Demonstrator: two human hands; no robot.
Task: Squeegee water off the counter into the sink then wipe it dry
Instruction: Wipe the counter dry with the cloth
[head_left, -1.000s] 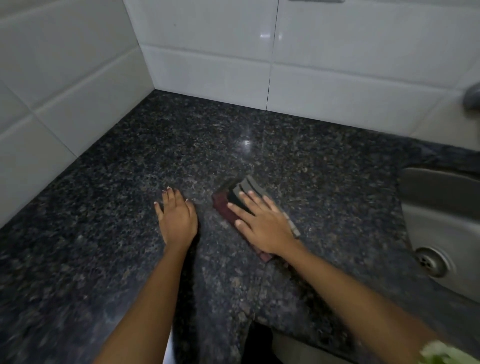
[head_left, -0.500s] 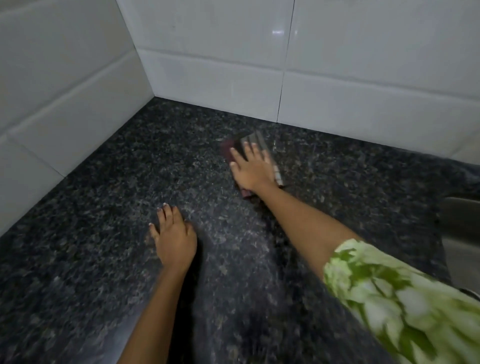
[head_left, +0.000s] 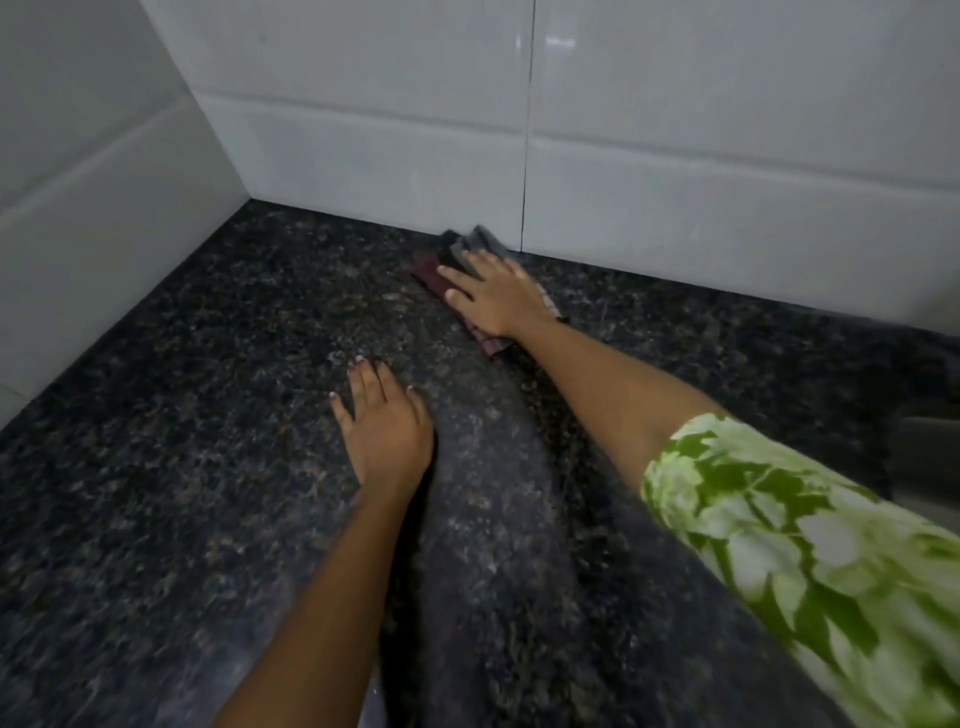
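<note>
A folded cloth (head_left: 470, 248), dark red and grey, lies flat on the dark speckled granite counter (head_left: 182, 441), its far end touching the back tiled wall. My right hand (head_left: 496, 296) presses down on the cloth with fingers spread, covering its middle. My left hand (head_left: 387, 423) rests palm down on the bare counter, nearer to me and to the left of the cloth, holding nothing. The squeegee is not in view.
White tiled walls (head_left: 675, 156) close the counter at the back and on the left (head_left: 78, 182), meeting in a corner. A sliver of the metal sink (head_left: 930, 457) shows at the right edge. My green patterned sleeve (head_left: 805, 571) crosses the lower right.
My right hand has pushed the cloth away from me, from the middle of the counter up to the back wall. The left hand stayed planted on the counter.
</note>
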